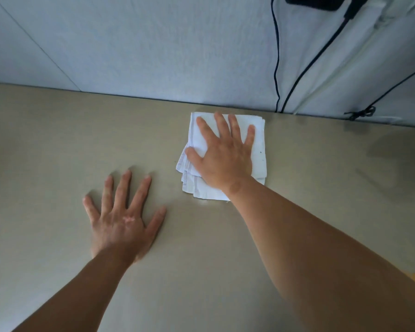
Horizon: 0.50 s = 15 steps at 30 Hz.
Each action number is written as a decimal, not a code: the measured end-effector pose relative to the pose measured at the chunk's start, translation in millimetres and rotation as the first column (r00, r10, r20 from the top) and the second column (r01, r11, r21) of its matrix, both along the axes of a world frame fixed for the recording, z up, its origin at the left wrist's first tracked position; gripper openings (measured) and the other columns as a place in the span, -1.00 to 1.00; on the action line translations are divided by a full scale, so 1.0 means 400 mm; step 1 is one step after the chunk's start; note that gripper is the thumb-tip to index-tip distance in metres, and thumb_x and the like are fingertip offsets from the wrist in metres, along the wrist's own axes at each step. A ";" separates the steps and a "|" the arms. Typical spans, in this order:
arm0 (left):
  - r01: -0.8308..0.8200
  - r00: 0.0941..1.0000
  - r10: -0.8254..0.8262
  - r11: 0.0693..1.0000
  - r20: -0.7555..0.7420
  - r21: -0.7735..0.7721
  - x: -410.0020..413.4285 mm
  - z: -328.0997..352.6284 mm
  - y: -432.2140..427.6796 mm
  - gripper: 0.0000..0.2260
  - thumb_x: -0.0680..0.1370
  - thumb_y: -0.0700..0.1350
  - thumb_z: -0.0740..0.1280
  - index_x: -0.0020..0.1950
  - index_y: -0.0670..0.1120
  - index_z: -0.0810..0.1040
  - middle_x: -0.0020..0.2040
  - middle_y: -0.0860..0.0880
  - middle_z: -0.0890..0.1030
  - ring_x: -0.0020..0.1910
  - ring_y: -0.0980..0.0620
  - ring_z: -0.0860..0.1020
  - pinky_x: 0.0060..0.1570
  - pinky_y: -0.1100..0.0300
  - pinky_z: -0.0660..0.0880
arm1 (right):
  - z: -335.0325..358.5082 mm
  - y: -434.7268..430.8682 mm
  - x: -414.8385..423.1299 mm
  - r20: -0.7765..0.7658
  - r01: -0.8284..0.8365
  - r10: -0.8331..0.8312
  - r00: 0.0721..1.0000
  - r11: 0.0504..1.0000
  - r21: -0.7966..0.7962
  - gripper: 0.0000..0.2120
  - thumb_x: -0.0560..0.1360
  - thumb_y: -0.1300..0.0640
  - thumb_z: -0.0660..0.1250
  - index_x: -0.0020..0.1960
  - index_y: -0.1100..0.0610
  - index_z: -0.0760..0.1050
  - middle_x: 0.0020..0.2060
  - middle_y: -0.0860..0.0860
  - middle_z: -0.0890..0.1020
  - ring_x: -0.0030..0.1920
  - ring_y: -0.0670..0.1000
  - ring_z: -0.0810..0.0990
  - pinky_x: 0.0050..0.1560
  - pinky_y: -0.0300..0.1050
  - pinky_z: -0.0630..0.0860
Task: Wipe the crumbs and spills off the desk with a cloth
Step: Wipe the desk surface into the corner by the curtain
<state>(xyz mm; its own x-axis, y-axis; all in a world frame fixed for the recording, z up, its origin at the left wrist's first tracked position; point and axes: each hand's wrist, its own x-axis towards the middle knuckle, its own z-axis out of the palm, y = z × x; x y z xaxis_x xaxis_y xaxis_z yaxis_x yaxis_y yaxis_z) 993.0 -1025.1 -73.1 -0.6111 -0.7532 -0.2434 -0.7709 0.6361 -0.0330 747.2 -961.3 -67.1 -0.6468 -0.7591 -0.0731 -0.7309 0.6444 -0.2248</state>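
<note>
The right hand lay flat with fingers spread, pressing the folded white cloth onto the desk toward one o'clock, near the back edge. The left hand, also spread flat, rested on the bare desk at about eight o'clock from the cloth.

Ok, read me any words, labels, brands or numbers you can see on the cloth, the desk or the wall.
None readable.
The folded white cloth under the right hand shows only stitched hems and dark specks, no lettering.
The desk, the wall panels and the black device with cables at the top edge show no print.
</note>
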 end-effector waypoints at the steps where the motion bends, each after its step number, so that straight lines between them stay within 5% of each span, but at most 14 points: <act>1: 0.004 1.000 -0.004 1.000 -0.001 0.000 0.001 -0.002 0.000 -0.31 0.54 0.46 -0.16 0.64 0.26 0.04 0.67 -0.01 0.12 0.66 -0.14 -0.01 0.51 -0.37 0.01 | 0.000 -0.022 -0.019 0.001 -0.005 0.005 1.000 1.000 0.000 -0.32 0.57 -0.41 0.03 0.63 -0.22 0.07 0.67 -0.01 0.08 0.67 0.14 -0.07 0.56 0.43 -0.18; 8: 0.021 1.000 -0.021 1.000 0.019 0.003 0.007 -0.001 -0.006 -0.32 0.54 0.46 -0.09 0.62 0.24 0.14 0.64 -0.02 0.21 0.63 -0.17 0.11 0.49 -0.36 0.08 | 0.016 -0.052 -0.061 0.029 -0.004 0.005 1.000 1.000 -0.001 -0.29 0.56 -0.42 0.06 0.63 -0.19 0.09 0.66 -0.03 0.07 0.67 0.10 -0.08 0.56 0.41 -0.20; 15: 0.022 0.999 -0.022 1.000 0.028 0.001 0.006 0.003 -0.005 -0.28 0.51 0.47 -0.19 0.65 0.25 0.01 0.68 0.02 0.09 0.66 -0.13 0.00 0.54 -0.32 -0.01 | 0.025 0.192 -0.215 0.016 0.315 -0.316 0.948 0.948 0.048 -0.24 0.49 -0.49 0.09 0.61 -0.24 0.11 0.63 -0.07 0.15 0.65 0.06 0.00 0.56 0.43 -0.14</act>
